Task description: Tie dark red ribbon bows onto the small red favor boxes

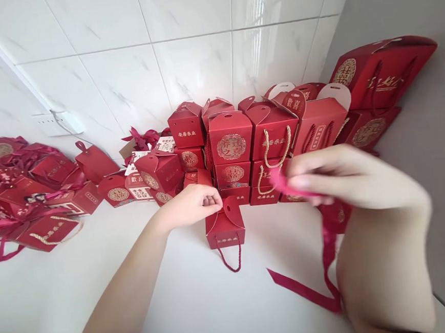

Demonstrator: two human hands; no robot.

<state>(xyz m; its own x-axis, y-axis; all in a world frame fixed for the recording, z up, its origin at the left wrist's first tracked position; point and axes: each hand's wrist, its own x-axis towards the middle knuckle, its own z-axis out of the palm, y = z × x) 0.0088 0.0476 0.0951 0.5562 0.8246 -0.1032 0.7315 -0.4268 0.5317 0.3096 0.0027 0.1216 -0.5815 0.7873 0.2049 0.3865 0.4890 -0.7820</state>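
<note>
A small red gift box (pixel 226 236) with gold lettering stands on the white table, its dark red cord handle hanging down in front. My left hand (pixel 195 205) is closed, its curled fingers at the left side of the box's folded top flap; the exact contact of the fingertips is partly hidden. Raised to the right of the box, my right hand (pixel 335 178) is blurred by motion and pinches a crimson ribbon (pixel 330 240). A bright pink end of the ribbon juts out left of my fingers, and its other part trails down to the table below my right forearm.
Stacked red gift boxes (pixel 231 137) line the tiled wall (pixel 194 61). At the far right, larger boxes (pixel 388 79) stand against a grey panel (pixel 428 135). Ribboned boxes (pixel 35 191) are piled at the left, below a wall socket (pixel 59 123) with a cable. White table surface (pixel 194 297) lies in front.
</note>
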